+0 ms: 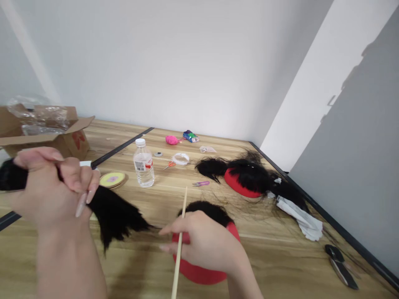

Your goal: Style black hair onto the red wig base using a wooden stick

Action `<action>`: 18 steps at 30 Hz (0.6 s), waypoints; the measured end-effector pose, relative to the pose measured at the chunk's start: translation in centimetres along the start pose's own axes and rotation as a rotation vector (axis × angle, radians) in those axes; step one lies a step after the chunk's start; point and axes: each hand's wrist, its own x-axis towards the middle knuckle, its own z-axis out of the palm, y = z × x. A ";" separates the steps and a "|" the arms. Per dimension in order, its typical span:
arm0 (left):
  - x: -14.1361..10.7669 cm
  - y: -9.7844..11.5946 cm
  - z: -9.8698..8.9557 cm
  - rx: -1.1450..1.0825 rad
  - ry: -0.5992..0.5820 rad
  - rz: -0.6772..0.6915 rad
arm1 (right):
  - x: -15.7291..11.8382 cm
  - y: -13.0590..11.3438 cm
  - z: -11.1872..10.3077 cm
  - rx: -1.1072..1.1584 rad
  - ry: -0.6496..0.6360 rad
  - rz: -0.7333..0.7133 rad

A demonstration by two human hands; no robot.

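Note:
My left hand is closed around a thick bundle of black hair, whose loose ends fan out to the right. My right hand pinches a few thin strands at the tip of that bundle between thumb and finger. A pale wooden stick also lies across the fingers of the right hand, its pointed end up. Directly beneath the right hand sits a red dome with black hair on its top, partly hidden by the hand.
Behind stand a water bottle, a yellow round tin, orange scissors and purple snips. A second red dome with hair is at right, near a white cloth and black clipper-like tool. An open carton stands left.

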 end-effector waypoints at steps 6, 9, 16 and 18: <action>-1.4 -0.3 4.0 -0.071 -0.005 -0.030 | 1.1 -1.5 -0.1 0.197 0.413 -0.173; -2.4 -0.9 6.0 -0.150 -0.124 -0.106 | 1.7 -2.2 1.0 0.247 0.462 -0.236; -3.3 -1.7 7.0 -0.127 -0.285 -0.220 | 2.5 -1.4 3.6 0.081 0.462 -0.180; -3.2 -1.5 6.7 -0.046 -0.305 -0.221 | 2.5 -0.8 3.4 -0.054 0.386 -0.109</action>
